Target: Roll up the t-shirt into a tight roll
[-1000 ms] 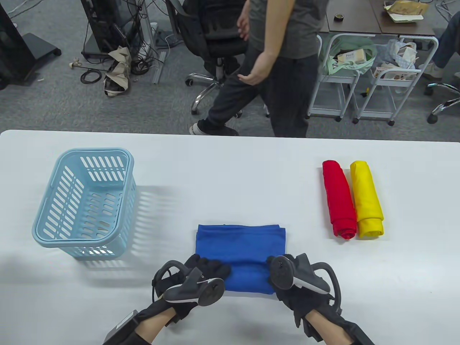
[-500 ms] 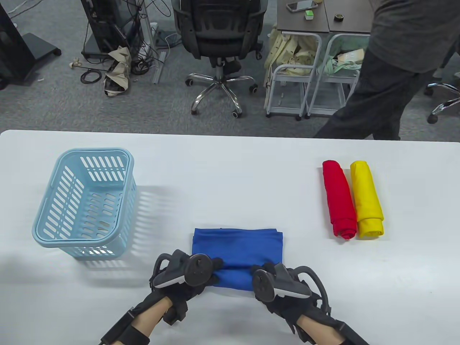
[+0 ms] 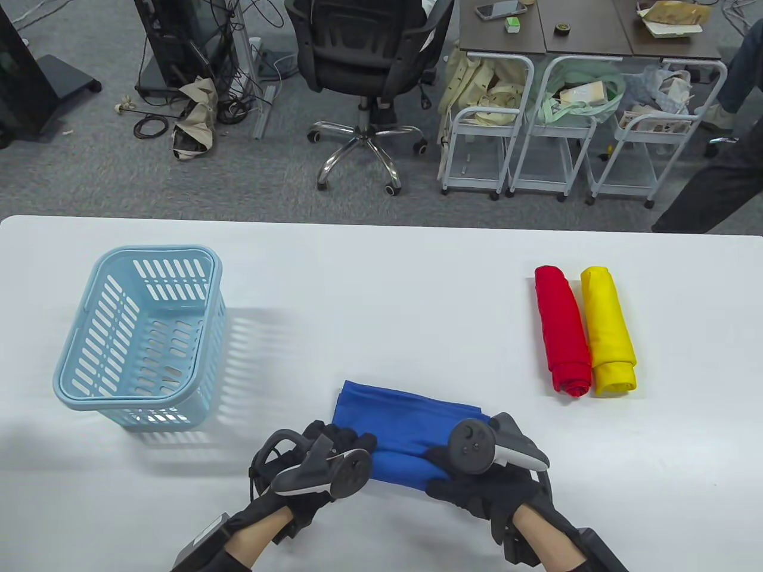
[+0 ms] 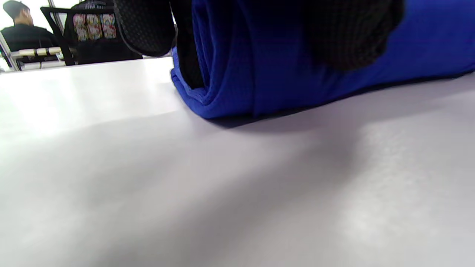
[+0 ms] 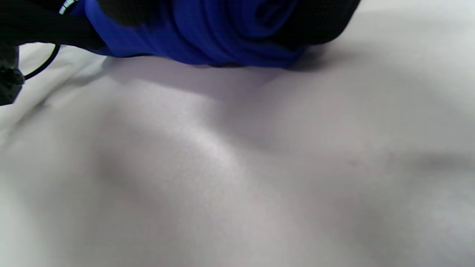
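Office, swivel chair point(image 3: 363, 65), desks point(image 3: 587, 30), carpet point(image 3: 119, 179)

blue t-shirt point(image 3: 411, 417), red roll point(image 3: 562, 329), yellow roll point(image 3: 608, 329), light-blue basket point(image 3: 77, 390)

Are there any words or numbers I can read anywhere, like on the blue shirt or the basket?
None that can be read.
Blue t-shirt: plain, no print showing.
Light blue basket: no label.
Red roll and yellow roll: plain.
Box in the green bag on the cart: has printing, too small to read.
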Motion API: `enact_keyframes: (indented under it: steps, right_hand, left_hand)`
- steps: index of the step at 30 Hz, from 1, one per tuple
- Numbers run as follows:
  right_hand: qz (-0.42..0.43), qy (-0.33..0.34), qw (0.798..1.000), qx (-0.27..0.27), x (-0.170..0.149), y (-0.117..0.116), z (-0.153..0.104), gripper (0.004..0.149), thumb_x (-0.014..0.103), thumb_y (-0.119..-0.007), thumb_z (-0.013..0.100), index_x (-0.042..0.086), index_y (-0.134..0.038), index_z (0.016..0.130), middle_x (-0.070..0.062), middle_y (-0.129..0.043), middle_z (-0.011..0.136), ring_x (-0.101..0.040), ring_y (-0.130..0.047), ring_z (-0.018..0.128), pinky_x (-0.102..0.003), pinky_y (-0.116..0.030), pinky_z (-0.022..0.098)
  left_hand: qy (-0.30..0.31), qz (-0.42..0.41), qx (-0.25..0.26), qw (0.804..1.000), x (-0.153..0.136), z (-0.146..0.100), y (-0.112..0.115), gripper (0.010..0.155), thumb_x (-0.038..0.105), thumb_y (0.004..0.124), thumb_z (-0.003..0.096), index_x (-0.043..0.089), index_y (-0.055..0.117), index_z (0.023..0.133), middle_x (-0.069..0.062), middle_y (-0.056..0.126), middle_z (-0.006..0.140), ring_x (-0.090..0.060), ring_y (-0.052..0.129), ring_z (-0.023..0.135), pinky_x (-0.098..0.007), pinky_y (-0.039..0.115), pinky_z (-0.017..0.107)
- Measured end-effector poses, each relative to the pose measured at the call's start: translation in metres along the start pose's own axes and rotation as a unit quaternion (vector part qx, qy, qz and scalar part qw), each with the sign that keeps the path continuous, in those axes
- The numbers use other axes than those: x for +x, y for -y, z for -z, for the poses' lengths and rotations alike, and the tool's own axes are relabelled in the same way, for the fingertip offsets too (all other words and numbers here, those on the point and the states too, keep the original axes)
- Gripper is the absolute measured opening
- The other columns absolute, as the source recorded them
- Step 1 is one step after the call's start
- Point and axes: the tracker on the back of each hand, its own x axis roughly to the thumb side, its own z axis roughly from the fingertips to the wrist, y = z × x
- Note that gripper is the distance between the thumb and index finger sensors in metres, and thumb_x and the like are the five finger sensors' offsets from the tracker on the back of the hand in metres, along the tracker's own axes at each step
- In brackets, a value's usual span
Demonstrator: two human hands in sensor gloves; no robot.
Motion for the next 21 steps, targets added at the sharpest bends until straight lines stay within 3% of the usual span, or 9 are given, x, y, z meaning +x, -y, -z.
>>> enact_keyframes:
  steps: [4, 7, 9, 13, 17, 21]
  right_hand:
    - [-0.122, -0.048, 0.987, -0.091, 0.012, 0.005, -0.008, 0.071, 0.046, -0.063, 0.062, 0.024, -0.023, 0.116, -0.014, -0.031, 0.116, -0.036, -0.050, 0.104, -0.057, -0.048, 0.074]
    - [-0.147, -0.030, 0.983, -0.104, 0.020, 0.003, -0.008, 0.075, 0.045, -0.068, 0.063, 0.028, -0.018, 0.116, -0.013, -0.017, 0.118, -0.037, -0.035, 0.109, -0.062, -0.037, 0.076]
    - [-0.186, -0.046, 0.977, -0.088, 0.025, -0.005, -0.003, 0.076, 0.045, -0.069, 0.062, 0.028, -0.019, 0.116, -0.012, -0.022, 0.118, -0.038, -0.037, 0.109, -0.062, -0.038, 0.076]
    - [-0.195, -0.049, 0.977, -0.067, 0.025, -0.008, 0.006, 0.073, 0.047, -0.063, 0.062, 0.025, -0.018, 0.115, -0.012, -0.032, 0.117, -0.037, -0.049, 0.105, -0.060, -0.044, 0.074]
    - [-0.126, -0.024, 0.990, -0.052, 0.018, -0.002, 0.005, 0.066, 0.044, -0.058, 0.062, 0.020, -0.028, 0.116, -0.015, -0.047, 0.112, -0.035, -0.064, 0.094, -0.055, -0.054, 0.071]
    - [-0.039, -0.001, 0.999, -0.025, 0.004, 0.003, 0.004, 0.063, 0.042, -0.056, 0.062, 0.018, -0.033, 0.115, -0.015, -0.055, 0.107, -0.033, -0.072, 0.086, -0.053, -0.060, 0.067]
  left_hand:
    - [0.001, -0.161, -0.044, 0.986, -0.014, 0.001, 0.003, 0.058, 0.050, 0.073, 0.0477, 0.024, 0.076, 0.099, -0.003, 0.098, 0.078, -0.021, 0.100, 0.060, -0.048, 0.079, 0.063]
    - [-0.006, -0.192, -0.047, 0.980, -0.023, 0.004, 0.004, 0.057, 0.050, 0.070, 0.0488, 0.023, 0.076, 0.099, -0.002, 0.100, 0.075, -0.020, 0.101, 0.057, -0.047, 0.080, 0.061]
    - [-0.014, -0.209, -0.047, 0.977, -0.026, 0.004, 0.005, 0.057, 0.050, 0.069, 0.0495, 0.022, 0.076, 0.099, -0.003, 0.100, 0.074, -0.020, 0.101, 0.056, -0.048, 0.080, 0.060]
    - [-0.029, -0.151, -0.022, 0.988, -0.020, 0.001, 0.002, 0.061, 0.052, 0.066, 0.0499, 0.024, 0.068, 0.104, -0.003, 0.099, 0.077, -0.022, 0.100, 0.059, -0.049, 0.078, 0.062]
    - [-0.029, -0.042, 0.005, 0.999, -0.008, -0.002, -0.002, 0.067, 0.055, 0.062, 0.0501, 0.031, 0.050, 0.112, -0.007, 0.077, 0.104, -0.030, 0.084, 0.086, -0.054, 0.064, 0.073]
    - [-0.019, 0.001, 0.012, 1.000, 0.004, -0.005, -0.004, 0.071, 0.058, 0.059, 0.0495, 0.028, 0.049, 0.113, -0.010, 0.064, 0.112, -0.033, 0.073, 0.096, -0.057, 0.058, 0.076]
